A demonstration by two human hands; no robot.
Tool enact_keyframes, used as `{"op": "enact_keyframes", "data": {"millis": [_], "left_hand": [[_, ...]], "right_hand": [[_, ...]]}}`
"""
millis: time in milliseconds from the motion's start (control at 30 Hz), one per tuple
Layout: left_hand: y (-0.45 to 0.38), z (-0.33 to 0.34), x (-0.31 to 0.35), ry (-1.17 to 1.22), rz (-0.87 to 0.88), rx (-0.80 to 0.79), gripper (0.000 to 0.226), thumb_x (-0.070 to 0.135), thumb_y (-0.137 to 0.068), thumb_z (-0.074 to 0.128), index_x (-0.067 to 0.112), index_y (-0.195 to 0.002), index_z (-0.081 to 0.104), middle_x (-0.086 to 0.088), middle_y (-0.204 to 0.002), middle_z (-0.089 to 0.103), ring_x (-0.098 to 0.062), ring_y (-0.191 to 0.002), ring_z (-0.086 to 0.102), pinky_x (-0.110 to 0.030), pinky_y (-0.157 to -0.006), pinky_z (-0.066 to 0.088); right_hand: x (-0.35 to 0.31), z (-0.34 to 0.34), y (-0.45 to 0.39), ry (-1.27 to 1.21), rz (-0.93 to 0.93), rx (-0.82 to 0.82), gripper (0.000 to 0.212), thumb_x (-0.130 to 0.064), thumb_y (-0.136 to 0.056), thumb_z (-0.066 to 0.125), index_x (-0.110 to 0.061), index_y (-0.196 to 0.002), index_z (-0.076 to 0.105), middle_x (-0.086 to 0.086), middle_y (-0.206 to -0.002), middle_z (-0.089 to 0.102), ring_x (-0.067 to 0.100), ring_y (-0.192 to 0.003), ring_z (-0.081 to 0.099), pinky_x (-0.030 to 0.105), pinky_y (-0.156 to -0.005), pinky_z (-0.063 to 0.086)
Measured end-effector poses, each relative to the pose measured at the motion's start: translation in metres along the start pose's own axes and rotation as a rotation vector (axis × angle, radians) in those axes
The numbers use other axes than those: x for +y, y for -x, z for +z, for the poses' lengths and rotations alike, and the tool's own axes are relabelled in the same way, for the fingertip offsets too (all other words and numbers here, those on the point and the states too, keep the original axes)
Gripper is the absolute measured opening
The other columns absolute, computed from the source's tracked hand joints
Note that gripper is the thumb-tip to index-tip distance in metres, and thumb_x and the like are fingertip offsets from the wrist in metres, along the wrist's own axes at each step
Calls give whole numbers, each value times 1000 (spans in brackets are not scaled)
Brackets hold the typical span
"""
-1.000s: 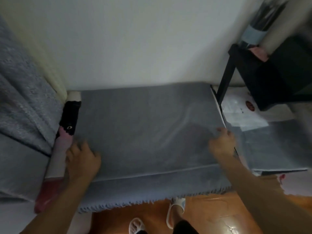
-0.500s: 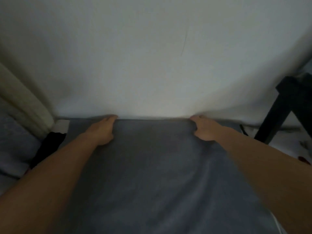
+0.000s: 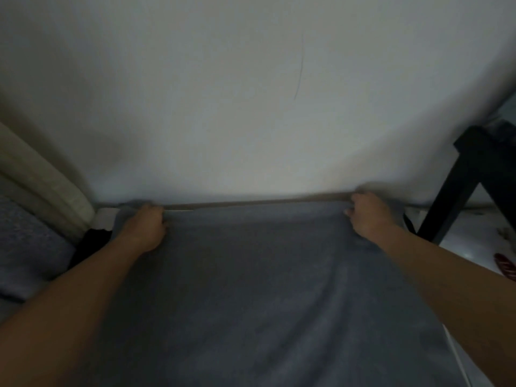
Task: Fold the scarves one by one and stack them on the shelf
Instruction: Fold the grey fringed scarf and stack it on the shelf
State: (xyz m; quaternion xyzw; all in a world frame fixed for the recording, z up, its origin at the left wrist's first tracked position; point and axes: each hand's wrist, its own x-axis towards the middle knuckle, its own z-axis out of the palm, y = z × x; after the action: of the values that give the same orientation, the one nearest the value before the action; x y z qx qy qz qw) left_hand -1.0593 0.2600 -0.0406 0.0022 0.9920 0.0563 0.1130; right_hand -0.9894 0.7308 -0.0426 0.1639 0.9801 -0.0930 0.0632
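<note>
A large grey scarf [image 3: 251, 289] lies spread flat over a table in front of me, reaching back to the white wall. My left hand [image 3: 146, 229] grips its far left corner with curled fingers. My right hand [image 3: 368, 216] grips the far right corner the same way. Between the two hands a thin strip of the table's far edge [image 3: 251, 204] shows beyond the cloth. Both forearms stretch over the scarf.
A black shelf frame [image 3: 458, 191] stands at the right against the wall. Left of the table lie a pale rolled cushion [image 3: 42, 188], grey fabric [image 3: 25, 252] and a black cloth [image 3: 92, 244]. White papers with a red mark [image 3: 505, 268] lie at the right.
Both hands went from the near edge to the far edge of the scarf. Their fingers have now curled round the far corners and drawn the cloth back a little, baring the table's edge.
</note>
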Motion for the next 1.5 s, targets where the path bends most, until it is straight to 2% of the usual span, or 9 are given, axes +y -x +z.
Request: {"op": "enact_keyframes", "data": {"millis": [167, 333, 433, 600, 767, 833, 1033, 1300, 1500], "left_hand": [[-18, -20, 23, 16, -112, 147, 38, 21, -99, 58, -4, -127, 54, -31, -138, 46, -49, -122, 53, -51, -102, 44], [48, 12, 42, 180, -62, 126, 80, 25, -90, 70, 16, -155, 24, -24, -162, 1, -51, -142, 28, -53, -119, 28], [158, 36, 48, 390, 8, 248, 66, 18, -89, 70, 9, -148, 44, -26, -151, 34, -44, -136, 38, -50, -115, 33], [321, 53, 17, 1015, -507, 184, 35, 2, -93, 63, -5, -127, 56, -18, -116, 62, -25, -104, 57, -29, -90, 40], [320, 55, -31, 1518, -743, 78, 25, 13, -84, 66, 3, -108, 68, -4, -100, 64, -16, -92, 57, -31, -84, 45], [295, 50, -39, 1821, -926, 21, 35, 18, -91, 65, 13, -126, 64, -3, -116, 64, -16, -101, 60, -28, -84, 52], [260, 65, -48, 1793, -969, 58, 53, 27, -88, 51, 8, -137, 57, -18, -142, 56, -37, -130, 53, -49, -109, 46], [279, 39, -55, 1860, -989, 31, 39, 12, -101, 52, 15, -139, 56, -7, -131, 62, -24, -97, 62, -38, -76, 56], [303, 18, -77, 1997, -872, 69, 40, 6, -106, 42, 13, -144, 50, -9, -136, 60, -30, -123, 58, -48, -104, 48]], "right_hand": [[-20, -12, -8, -178, 65, 216, 26, -19, -99, 56, 1, -115, 60, 24, -130, 50, 44, -111, 56, 44, -98, 46], [-29, 7, 67, -340, 40, 171, 58, -6, -90, 63, -9, -143, 42, 18, -152, 25, 44, -120, 50, 43, -104, 43], [-35, 27, 179, -551, 48, 322, 51, 4, -82, 62, -2, -132, 52, 22, -137, 43, 38, -118, 50, 40, -104, 42], [-17, 58, 340, -950, 674, 380, 55, -22, -70, 55, 0, -121, 56, 18, -108, 58, 38, -104, 57, 51, -95, 47], [11, 51, 345, -1312, 1034, 293, 31, -7, -87, 62, -5, -117, 53, 12, -106, 59, 7, -80, 66, 18, -68, 50], [16, 40, 330, -1654, 1156, 297, 19, -7, -93, 60, -10, -112, 56, 8, -94, 60, 13, -77, 62, 26, -66, 54], [16, 27, 307, -1787, 1206, 132, 8, -31, -95, 57, -24, -97, 55, -3, -100, 53, 12, -73, 49, 28, -61, 40], [21, 16, 308, -1740, 1356, 51, 42, -23, -100, 58, -19, -141, 48, 2, -144, 49, 23, -129, 50, 35, -91, 50], [42, 4, 325, -1789, 1125, 218, 28, -18, -104, 50, -11, -131, 53, 8, -129, 59, 25, -100, 63, 37, -67, 58]]}}
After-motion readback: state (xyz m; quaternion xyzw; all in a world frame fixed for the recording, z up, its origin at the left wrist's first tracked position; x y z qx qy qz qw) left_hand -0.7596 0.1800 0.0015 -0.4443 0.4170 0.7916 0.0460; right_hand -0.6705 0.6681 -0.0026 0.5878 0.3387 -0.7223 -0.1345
